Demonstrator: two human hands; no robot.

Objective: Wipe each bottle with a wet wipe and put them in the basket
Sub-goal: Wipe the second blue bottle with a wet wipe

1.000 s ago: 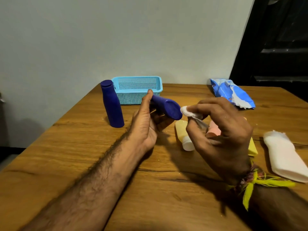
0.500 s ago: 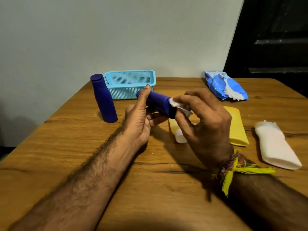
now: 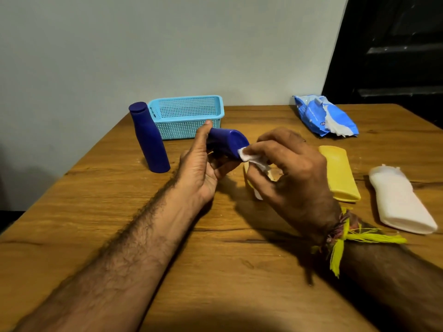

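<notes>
Wooden table point(image 3: 215, 271), pale wall behind; basket point(image 3: 185, 109) near its far edge. To wipe well, I should rotate the blue bottle point(image 3: 225, 141) against the wet wipe point(image 3: 251, 159). My left hand point(image 3: 201, 168) grips it above mid-table; right hand point(image 3: 292, 168) pinches the wipe onto its base.

Blue bottle point(image 3: 226, 142) in left hand point(image 3: 200, 168), wet wipe point(image 3: 253, 160) in right hand point(image 3: 290, 168).

No legible text, even on the blue wipes pack point(image 3: 323, 116)
</notes>
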